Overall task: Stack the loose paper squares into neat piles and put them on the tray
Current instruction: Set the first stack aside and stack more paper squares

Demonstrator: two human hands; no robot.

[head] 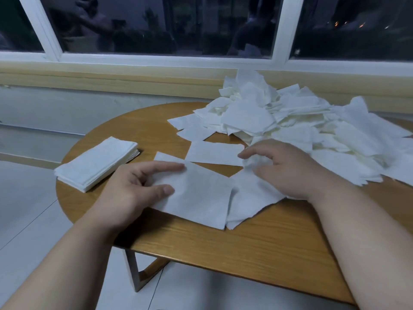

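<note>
A big loose heap of white paper squares (297,121) covers the right side of the oval wooden table (223,240). One neat pile of squares (96,161) lies at the table's left end. In front of me lies a flat sheet (201,195); my left hand (131,191) rests on its left edge, forefinger and thumb stretched over the paper. My right hand (288,168) rests on crumpled sheets (248,193) at the heap's near edge, fingers loosely curved over them. Another single sheet (214,153) lies just beyond. No tray is in view.
The table's near edge runs close to my forearms. A metal table leg (134,276) stands below the left front. Pale floor tiles (29,220) spread to the left. A window sill (111,81) and dark windows run along the back.
</note>
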